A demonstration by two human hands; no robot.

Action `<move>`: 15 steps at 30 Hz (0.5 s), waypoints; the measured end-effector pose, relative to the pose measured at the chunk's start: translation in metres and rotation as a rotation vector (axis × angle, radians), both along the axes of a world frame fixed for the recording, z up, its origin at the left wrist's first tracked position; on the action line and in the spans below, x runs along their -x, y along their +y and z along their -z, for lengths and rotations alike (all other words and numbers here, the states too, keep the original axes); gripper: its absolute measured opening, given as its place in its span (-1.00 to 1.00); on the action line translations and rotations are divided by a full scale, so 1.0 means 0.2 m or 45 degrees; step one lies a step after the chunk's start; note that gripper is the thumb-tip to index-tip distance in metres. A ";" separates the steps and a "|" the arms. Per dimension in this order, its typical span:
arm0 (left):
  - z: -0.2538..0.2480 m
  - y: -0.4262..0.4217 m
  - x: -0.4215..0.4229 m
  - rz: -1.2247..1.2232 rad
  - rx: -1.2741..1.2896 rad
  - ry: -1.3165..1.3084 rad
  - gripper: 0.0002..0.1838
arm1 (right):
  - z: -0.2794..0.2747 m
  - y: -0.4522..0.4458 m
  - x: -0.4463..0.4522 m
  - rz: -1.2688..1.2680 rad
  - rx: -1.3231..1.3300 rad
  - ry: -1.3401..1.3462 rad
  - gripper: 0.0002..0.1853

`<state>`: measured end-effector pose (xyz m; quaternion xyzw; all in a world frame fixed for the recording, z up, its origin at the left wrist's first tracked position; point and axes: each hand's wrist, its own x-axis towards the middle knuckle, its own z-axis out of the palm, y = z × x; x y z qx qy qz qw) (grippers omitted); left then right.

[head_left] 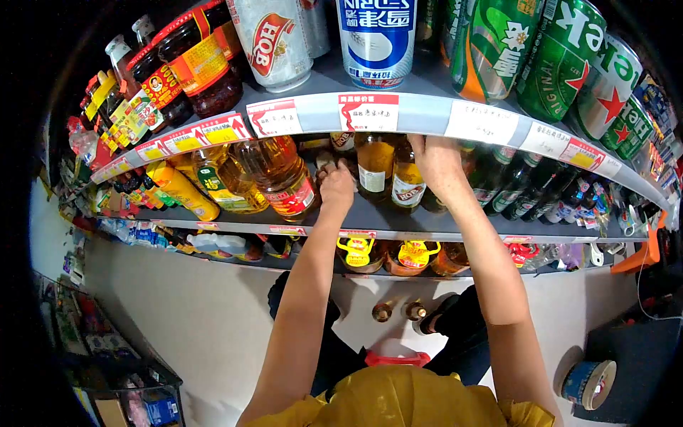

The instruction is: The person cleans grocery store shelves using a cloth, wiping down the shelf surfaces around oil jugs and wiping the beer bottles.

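Observation:
My left hand (336, 186) reaches into the middle shelf with its fingers curled, between a red-labelled oil bottle (288, 196) and a brown beer bottle (374, 178). What it holds, if anything, I cannot make out. My right hand (440, 169) reaches up under the upper shelf's edge, and that edge hides its fingertips. Right beside it stands an HOB beer bottle (408, 186), its neck out of sight; I cannot tell whether the hand grips it. Another HOB bottle (343, 141) shows behind the left hand.
The upper shelf (320, 84) carries beer cans and dark sauce jars (203, 75). Green bottles (509, 188) line the middle shelf's right side. Yellow-handled oil jugs (361, 255) stand below. Two bottles (382, 312) stand on the floor between my legs, near a red stool (395, 358).

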<state>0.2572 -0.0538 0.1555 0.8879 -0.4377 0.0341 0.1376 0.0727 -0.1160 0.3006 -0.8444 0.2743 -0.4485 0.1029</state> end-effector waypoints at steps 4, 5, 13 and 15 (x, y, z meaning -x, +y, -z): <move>-0.02 0.17 0.06 0.275 0.163 -0.104 -0.69 | 0.01 -0.01 0.00 0.042 -0.022 0.007 -0.73; -0.02 0.21 0.05 0.335 0.201 -0.068 -0.67 | 0.01 -0.01 0.00 0.021 -0.003 -0.015 -0.72; -0.08 0.45 0.09 0.668 0.244 0.188 -0.48 | 0.02 -0.03 0.01 0.013 -0.039 0.018 -0.63; -0.09 0.48 0.10 0.676 0.255 0.236 -0.47 | 0.02 -0.02 0.01 -0.005 -0.057 -0.013 -0.64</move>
